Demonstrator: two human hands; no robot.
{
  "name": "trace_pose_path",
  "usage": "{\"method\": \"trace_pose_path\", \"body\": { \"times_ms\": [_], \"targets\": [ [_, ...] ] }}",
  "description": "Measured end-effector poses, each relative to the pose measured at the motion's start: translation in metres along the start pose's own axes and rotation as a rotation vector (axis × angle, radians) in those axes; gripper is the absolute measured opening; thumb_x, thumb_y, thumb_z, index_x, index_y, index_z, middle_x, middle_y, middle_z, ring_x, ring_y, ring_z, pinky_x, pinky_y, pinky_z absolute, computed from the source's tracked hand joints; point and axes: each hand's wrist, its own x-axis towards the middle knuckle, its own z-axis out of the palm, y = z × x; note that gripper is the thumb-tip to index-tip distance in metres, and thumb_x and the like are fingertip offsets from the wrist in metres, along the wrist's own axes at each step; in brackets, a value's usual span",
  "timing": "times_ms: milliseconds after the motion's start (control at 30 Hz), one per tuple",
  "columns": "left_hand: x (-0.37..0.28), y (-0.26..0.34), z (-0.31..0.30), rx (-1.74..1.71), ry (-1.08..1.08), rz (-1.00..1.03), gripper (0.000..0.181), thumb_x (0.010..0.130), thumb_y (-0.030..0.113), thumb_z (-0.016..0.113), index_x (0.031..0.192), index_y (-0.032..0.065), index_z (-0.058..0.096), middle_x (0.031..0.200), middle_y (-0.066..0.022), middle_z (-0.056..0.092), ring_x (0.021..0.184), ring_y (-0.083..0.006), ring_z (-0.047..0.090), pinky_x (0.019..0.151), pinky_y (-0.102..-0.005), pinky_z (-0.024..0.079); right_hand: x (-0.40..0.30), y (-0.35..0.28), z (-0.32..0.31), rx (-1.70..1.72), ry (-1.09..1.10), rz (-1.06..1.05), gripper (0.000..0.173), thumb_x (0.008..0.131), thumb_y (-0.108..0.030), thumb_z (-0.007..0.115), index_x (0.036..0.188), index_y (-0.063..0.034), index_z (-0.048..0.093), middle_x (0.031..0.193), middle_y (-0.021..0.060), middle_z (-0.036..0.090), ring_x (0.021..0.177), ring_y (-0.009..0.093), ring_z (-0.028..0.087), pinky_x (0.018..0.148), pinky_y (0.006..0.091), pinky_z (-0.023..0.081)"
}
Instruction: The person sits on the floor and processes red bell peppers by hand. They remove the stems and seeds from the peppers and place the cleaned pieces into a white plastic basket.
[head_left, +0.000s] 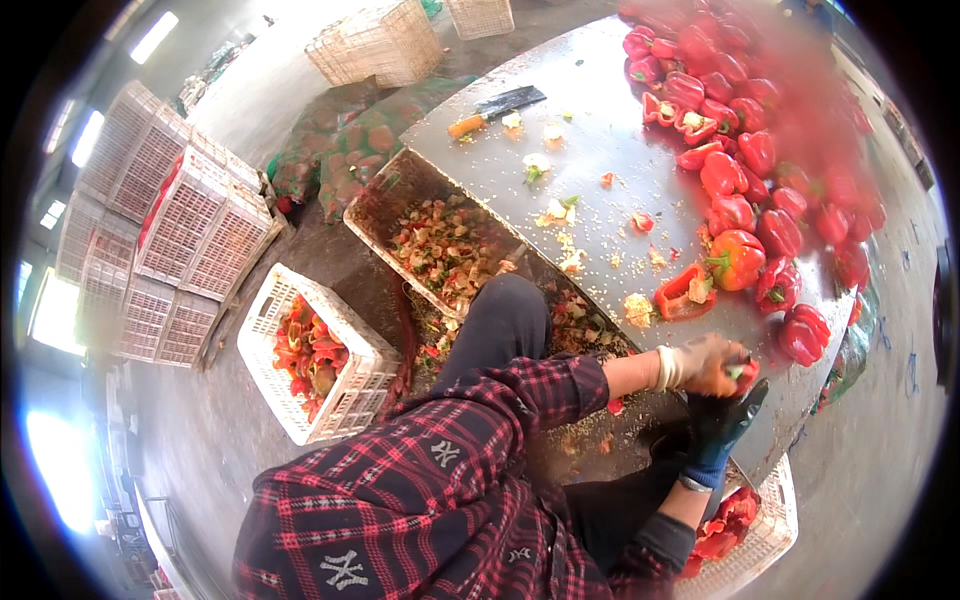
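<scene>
My left hand (701, 366), in a cream glove with orange-stained fingers, grips a red bell pepper piece (744, 376) with some green on it. Just below is my right hand (718, 429) in a dark blue coated glove, its thumb spread away from the fingers. Part of that hand is hidden under the left one, and nothing shows in it. Both are at the near edge of a metal table (622, 180). A cut red pepper half (684, 292) with its pale core lies beyond them, near a whole red pepper (804, 334).
Many red peppers (731, 180) are heaped along the table's far side. A cleaver (499, 109) lies among scattered seeds. Below the edge is a bin of cores (371, 217). White crates of pepper pieces stand left (259, 360) and right (780, 517); stacked crates (202, 217) are farther left.
</scene>
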Motion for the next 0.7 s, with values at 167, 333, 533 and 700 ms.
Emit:
{"method": "trace_pose_path", "body": {
  "times_ms": [167, 333, 533, 700],
  "targets": [
    [-0.009, -0.008, 0.022, 0.611, 0.065, 0.37, 0.04, 0.076, 0.02, 0.067, 0.111, 0.0017, 0.06, 0.093, -0.0179, 0.064, 0.098, -0.0369, 0.064, 0.087, -0.046, 0.05, -0.004, 0.019, -0.018, -0.37, -0.055, -0.175, 0.062, 0.084, -0.025, 0.073, 0.133, -0.0001, 0.047, 0.125, 0.0121, 0.056, 0.118, 0.024, 0.054, 0.101, 0.0373, 0.044],
    [0.0, -0.01, 0.042, 0.418, 0.175, 0.124, 0.029, 0.081, 0.018, 0.063, 0.109, 0.0085, 0.064, 0.091, -0.0233, 0.066, 0.094, -0.0403, 0.064, 0.085, -0.0463, 0.05, -0.006, 0.018, 0.006, 0.134, 0.169, 0.05, 0.032, 0.097, -0.034, 0.052, 0.115, -0.0086, 0.06, 0.106, 0.0005, 0.061, 0.1, 0.013, 0.057, 0.089, 0.0298, 0.046],
    [0.016, -0.01, 0.069, 0.345, 0.329, -0.038, 0.021, 0.088, 0.02, 0.058, 0.101, 0.0058, 0.065, 0.089, -0.0182, 0.069, 0.083, -0.0342, 0.067, 0.076, -0.0418, 0.053, 0.002, -0.002, 0.001, -0.04, 0.131, -0.094, 0.032, 0.098, -0.031, 0.052, 0.113, -0.0037, 0.06, 0.106, 0.0036, 0.063, 0.092, 0.014, 0.062, 0.083, 0.0285, 0.05],
    [0.032, -0.046, 0.042, -0.996, 0.11, -0.334, 0.018, 0.093, 0.015, 0.058, 0.097, -0.0018, 0.064, 0.086, -0.0101, 0.067, 0.069, -0.0164, 0.065, 0.063, -0.028, 0.054, -0.009, -0.02, 0.016, 0.245, 0.104, 0.018, 0.039, 0.098, -0.03, 0.048, 0.125, -0.003, 0.055, 0.116, 0.0117, 0.061, 0.109, 0.02, 0.06, 0.094, 0.0353, 0.05]
  ]
}}
